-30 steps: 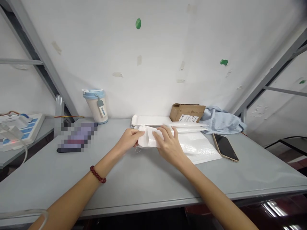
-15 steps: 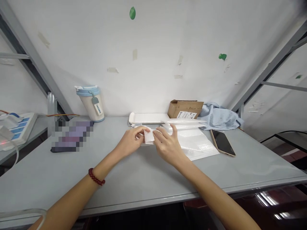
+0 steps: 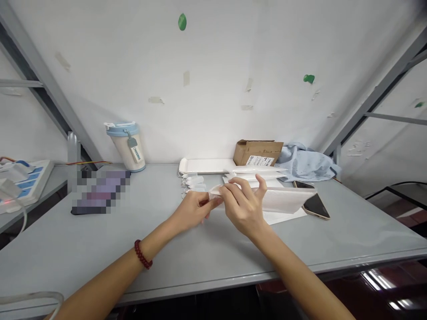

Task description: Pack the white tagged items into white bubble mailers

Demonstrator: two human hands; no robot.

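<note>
A long white bubble envelope (image 3: 287, 199) is held just above the table, its far end reaching right over a phone. My right hand (image 3: 245, 202) grips the envelope's left end, thumb and fingers closed, little finger raised. My left hand (image 3: 196, 208) pinches the same end beside it; a dark red bead bracelet (image 3: 143, 254) circles that wrist. Whether the envelope's mouth has something in it is hidden by my fingers. Several small white pouches (image 3: 194, 181) with string loops lie just behind my left hand. More white envelopes (image 3: 255, 173) are stacked behind my right hand.
A long white box (image 3: 208, 165) lies by the wall, left of a brown cardboard box (image 3: 258, 152) and a blue cloth (image 3: 303, 163). The phone (image 3: 316, 206) is at right. A tumbler (image 3: 128, 146), a pixelated flat item (image 3: 100, 192) and a power strip (image 3: 33, 182) are at left.
The small white piece between my hands is out of sight. A bubble envelope is now gripped at its left end, stretching right. Both hands have shifted slightly right, uncovering the small pouches.
</note>
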